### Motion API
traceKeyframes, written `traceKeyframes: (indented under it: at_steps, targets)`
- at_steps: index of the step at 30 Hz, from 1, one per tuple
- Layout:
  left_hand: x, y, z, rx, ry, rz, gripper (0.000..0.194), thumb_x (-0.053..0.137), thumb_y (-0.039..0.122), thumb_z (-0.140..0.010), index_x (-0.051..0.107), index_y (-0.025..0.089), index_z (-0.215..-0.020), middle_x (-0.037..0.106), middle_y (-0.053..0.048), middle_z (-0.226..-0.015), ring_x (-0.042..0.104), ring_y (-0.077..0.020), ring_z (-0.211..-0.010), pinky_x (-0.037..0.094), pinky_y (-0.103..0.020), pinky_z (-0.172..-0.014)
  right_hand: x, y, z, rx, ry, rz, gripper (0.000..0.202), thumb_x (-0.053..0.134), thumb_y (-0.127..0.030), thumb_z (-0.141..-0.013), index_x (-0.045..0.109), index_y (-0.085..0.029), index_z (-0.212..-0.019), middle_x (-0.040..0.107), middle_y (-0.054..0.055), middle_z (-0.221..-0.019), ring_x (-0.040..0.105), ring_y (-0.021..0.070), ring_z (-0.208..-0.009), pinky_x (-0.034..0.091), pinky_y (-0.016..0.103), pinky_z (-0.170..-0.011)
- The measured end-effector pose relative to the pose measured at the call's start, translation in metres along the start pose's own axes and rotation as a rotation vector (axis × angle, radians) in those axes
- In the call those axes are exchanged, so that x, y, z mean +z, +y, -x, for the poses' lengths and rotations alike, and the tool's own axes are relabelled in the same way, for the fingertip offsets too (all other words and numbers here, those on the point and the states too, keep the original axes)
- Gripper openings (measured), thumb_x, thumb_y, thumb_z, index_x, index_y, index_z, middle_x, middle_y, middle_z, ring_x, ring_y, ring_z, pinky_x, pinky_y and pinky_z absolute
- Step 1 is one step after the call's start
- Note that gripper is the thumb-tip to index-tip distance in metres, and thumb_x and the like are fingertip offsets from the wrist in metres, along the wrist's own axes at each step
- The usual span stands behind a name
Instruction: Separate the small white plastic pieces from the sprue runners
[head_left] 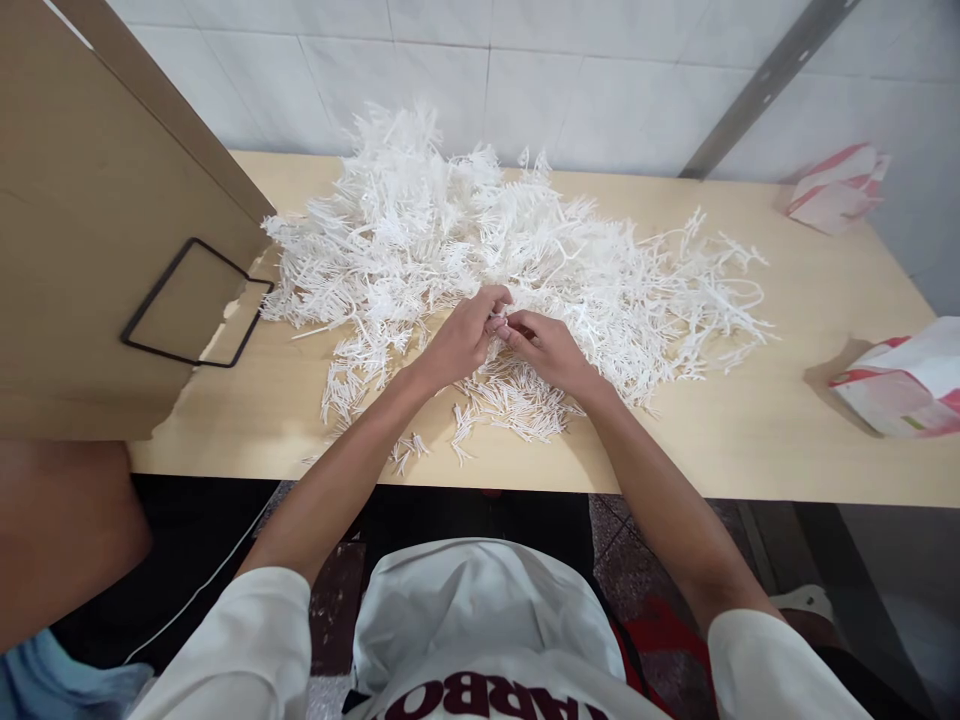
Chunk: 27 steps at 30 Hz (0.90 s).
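A wide heap of white, thin, branching plastic-like sprigs (450, 220) spreads over the pale wooden table (750, 430). Over the front middle of this heap, my left hand (471, 332) and my right hand (551, 350) meet with their fingertips close together. Both hands are closed in a pinch on a small white sprig (501, 321), which the fingers mostly cover. Short loose sprigs (517, 410) lie under and in front of my hands, and a few small bits (409, 450) rest near the table's front edge.
A large brown cardboard panel (97, 230) stands at the left, with a black wire frame (191, 300) by it. Two red-and-white paper bags (840, 190) (907, 380) are at the right. A tiled wall (525, 80) closes the back. Another person's bare limb (67, 530) shows at lower left.
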<state>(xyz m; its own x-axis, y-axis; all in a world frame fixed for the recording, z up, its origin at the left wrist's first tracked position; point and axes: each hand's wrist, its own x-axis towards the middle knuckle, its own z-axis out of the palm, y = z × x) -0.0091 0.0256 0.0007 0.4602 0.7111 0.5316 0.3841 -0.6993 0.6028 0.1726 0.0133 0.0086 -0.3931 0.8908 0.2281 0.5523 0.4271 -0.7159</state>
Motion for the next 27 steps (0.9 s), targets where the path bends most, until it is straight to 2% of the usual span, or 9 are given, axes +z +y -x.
traceKeyframes:
  at_steps: [5, 10, 16, 19, 23, 25, 27]
  targets:
    - [0.000, -0.005, 0.003, 0.003, -0.043, -0.008, 0.010, 0.044, 0.027, -0.095, 0.038, 0.024, -0.102, 0.054, -0.003, -0.090, 0.049, -0.0146, -0.075, 0.041, -0.031, -0.068, -0.003, 0.002, 0.000, -0.085, -0.122, 0.150, 0.034, 0.042, -0.040, -0.097, 0.054, -0.020, -0.072, 0.051, -0.001, -0.065, 0.044, 0.0115, -0.061, 0.032, 0.027, -0.062]
    - [0.001, 0.003, 0.003, 0.004, -0.092, -0.093, 0.012, 0.044, 0.016, -0.089, 0.037, 0.023, -0.095, 0.053, -0.003, -0.085, 0.047, -0.0158, -0.073, 0.040, -0.032, -0.067, 0.000, -0.002, 0.001, -0.054, -0.107, 0.315, 0.023, 0.047, -0.024, -0.086, 0.051, -0.019, -0.064, 0.051, -0.001, -0.062, 0.039, 0.0103, -0.056, 0.027, 0.028, -0.057]
    - [0.008, 0.012, 0.003, 0.056, -0.167, -0.236, 0.016, 0.043, 0.009, -0.083, 0.040, 0.021, -0.094, 0.056, -0.005, -0.087, 0.051, -0.0187, -0.078, 0.041, -0.035, -0.075, 0.004, -0.003, 0.004, 0.008, -0.044, 0.470, 0.023, 0.059, -0.033, -0.078, 0.057, -0.018, -0.061, 0.057, 0.002, -0.064, 0.039, 0.0118, -0.056, 0.022, 0.029, -0.056]
    - [0.006, 0.008, 0.002, 0.033, -0.123, -0.283, 0.014, 0.044, 0.011, -0.084, 0.041, 0.021, -0.094, 0.055, -0.004, -0.084, 0.051, -0.0186, -0.078, 0.041, -0.035, -0.075, 0.005, -0.002, 0.004, 0.053, 0.001, 0.490, 0.023, 0.058, -0.029, -0.077, 0.054, -0.019, -0.057, 0.055, 0.001, -0.059, 0.035, 0.0105, -0.053, 0.020, 0.029, -0.055]
    - [0.000, 0.001, 0.000, -0.090, 0.074, -0.184, 0.014, 0.042, 0.020, -0.092, 0.041, 0.022, -0.106, 0.055, -0.004, -0.090, 0.052, -0.0162, -0.079, 0.041, -0.032, -0.073, 0.004, -0.007, 0.003, 0.127, 0.168, 0.361, 0.027, 0.054, -0.026, -0.080, 0.046, -0.020, -0.056, 0.049, -0.002, -0.055, 0.034, 0.0098, -0.052, 0.024, 0.029, -0.055]
    - [-0.002, -0.001, 0.000, -0.125, 0.109, -0.047, 0.021, 0.042, 0.027, -0.096, 0.038, 0.024, -0.116, 0.055, -0.003, -0.094, 0.053, -0.0144, -0.077, 0.042, -0.031, -0.071, 0.004, -0.009, 0.003, 0.114, 0.236, 0.190, 0.021, 0.054, -0.028, -0.084, 0.050, -0.020, -0.064, 0.054, -0.001, -0.062, 0.041, 0.0107, -0.056, 0.031, 0.028, -0.058]
    - [-0.001, -0.002, -0.001, -0.140, 0.094, 0.072, 0.029, 0.044, 0.033, -0.096, 0.034, 0.026, -0.123, 0.054, -0.002, -0.091, 0.053, -0.0131, -0.073, 0.042, -0.030, -0.068, 0.003, -0.010, 0.002, 0.105, 0.246, -0.002, 0.018, 0.057, -0.036, -0.086, 0.055, -0.021, -0.077, 0.058, -0.001, -0.070, 0.048, 0.0117, -0.061, 0.036, 0.028, -0.060]
